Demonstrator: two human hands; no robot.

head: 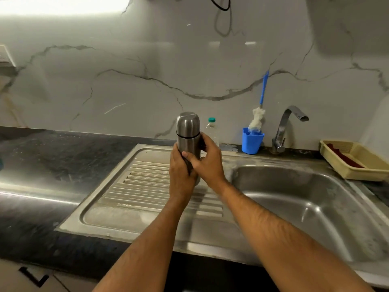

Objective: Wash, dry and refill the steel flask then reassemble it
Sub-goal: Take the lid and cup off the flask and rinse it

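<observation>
Gripping unmarked flask point(188, 131), both hands point(194, 167)

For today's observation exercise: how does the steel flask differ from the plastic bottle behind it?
The steel flask is opaque metal; the plastic bottle is clear. The flask has a domed steel cap, the bottle a small green one. Both hands grip the flask; the bottle stands untouched on the counter by the wall. Both are upright and capped.

Blue cup point(251, 142) stands against marble wall point(126, 81), left of tap point(282, 131), holding brush point(260, 106). Clear bottle point(211, 128), green cap. Beige tray point(355, 163) on dark counter point(52, 161), right of sink point(294, 197).
</observation>
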